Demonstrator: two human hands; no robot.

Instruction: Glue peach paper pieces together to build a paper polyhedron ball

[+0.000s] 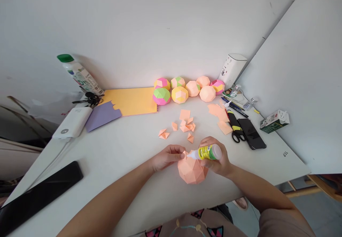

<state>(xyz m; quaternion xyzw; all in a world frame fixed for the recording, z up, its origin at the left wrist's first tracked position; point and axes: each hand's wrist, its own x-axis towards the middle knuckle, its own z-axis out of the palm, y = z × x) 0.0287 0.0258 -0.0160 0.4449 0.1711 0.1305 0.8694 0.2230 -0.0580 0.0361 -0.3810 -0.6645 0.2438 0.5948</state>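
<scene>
A peach faceted paper ball sits near the front edge of the white table. My left hand pinches a small flap of peach paper at the ball's upper left. In my right hand is a glue bottle with a yellow and green label, tilted so its nozzle points left at that flap. Whether the nozzle touches the paper I cannot tell. Just beyond the ball lie several small folded peach paper pieces and a flat peach square.
Finished paper balls line the wall. Peach scraps, scissors and a phone lie to the right. At left are yellow paper, purple paper, a white power bank, a bottle and a black device.
</scene>
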